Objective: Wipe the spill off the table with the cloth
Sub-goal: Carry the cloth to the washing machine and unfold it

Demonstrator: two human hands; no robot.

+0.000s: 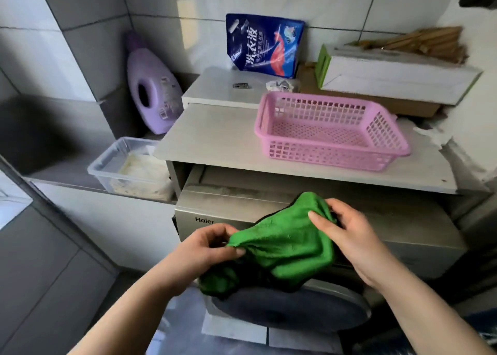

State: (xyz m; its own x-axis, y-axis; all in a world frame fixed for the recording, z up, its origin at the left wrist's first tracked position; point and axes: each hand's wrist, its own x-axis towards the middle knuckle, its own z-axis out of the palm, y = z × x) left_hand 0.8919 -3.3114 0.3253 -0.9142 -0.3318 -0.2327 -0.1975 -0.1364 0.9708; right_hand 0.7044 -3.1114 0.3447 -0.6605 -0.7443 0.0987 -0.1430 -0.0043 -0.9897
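Note:
A green cloth (282, 244) hangs bunched between both hands in front of a silver washing machine (242, 206). My left hand (207, 247) pinches its left edge between thumb and fingers. My right hand (347, 231) grips the cloth's upper right part, thumb on top and fingers curled behind it. The cloth's lower folds droop over the machine's round door (290, 309). Above the machine lies a pale grey table top (215, 136). I cannot make out a spill on it.
A pink plastic basket (330, 128) sits on the table top. Behind it are a blue detergent pouch (263, 45), a white box (398, 75) and wooden sticks (419, 42). A purple bottle (153, 88) and a transparent tub (131, 166) stand on the left ledge.

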